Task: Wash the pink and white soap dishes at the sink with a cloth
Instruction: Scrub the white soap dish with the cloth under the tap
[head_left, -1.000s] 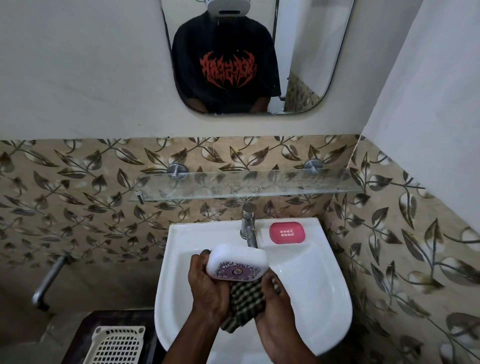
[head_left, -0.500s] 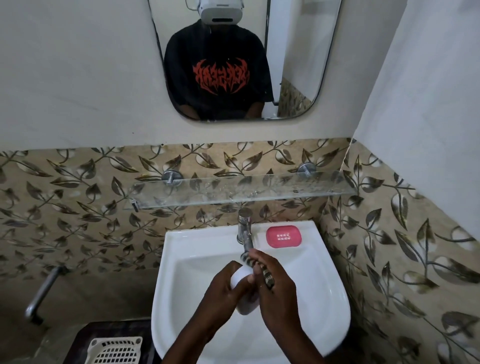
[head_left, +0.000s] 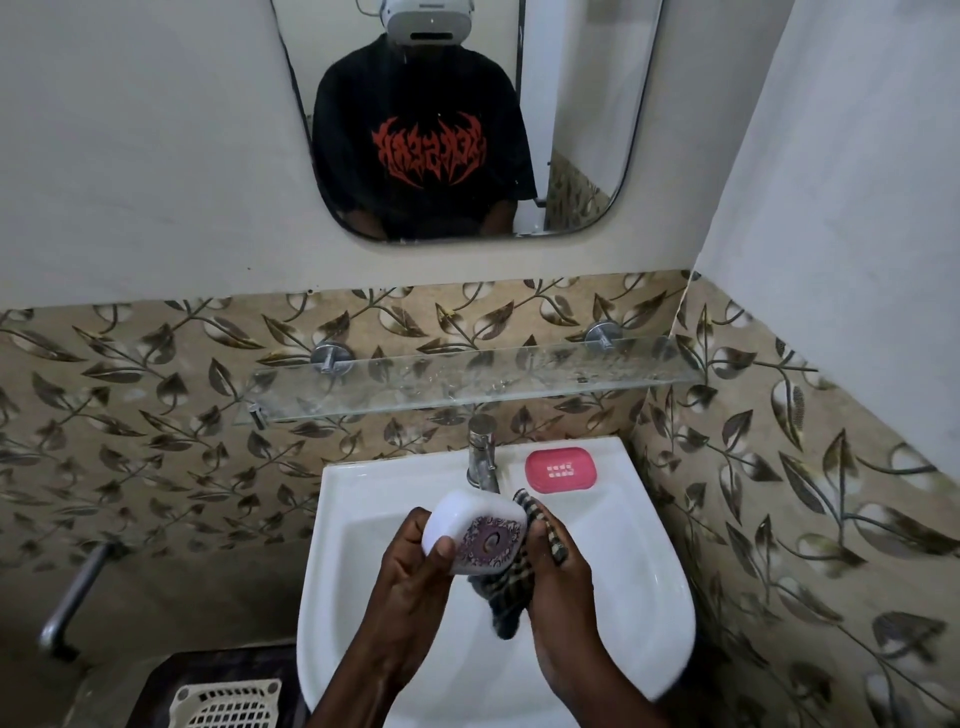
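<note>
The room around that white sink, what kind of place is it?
Most likely a small home bathroom. A white wash basin with a metal tap sits under a wall mirror and a glass shelf, with leaf-patterned tiles behind.

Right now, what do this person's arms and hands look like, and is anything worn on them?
Both the left hand and right hand are bare: no gloves, rings, watch or sleeves show. The mirror shows a short-sleeved black T-shirt with a red print.
</note>
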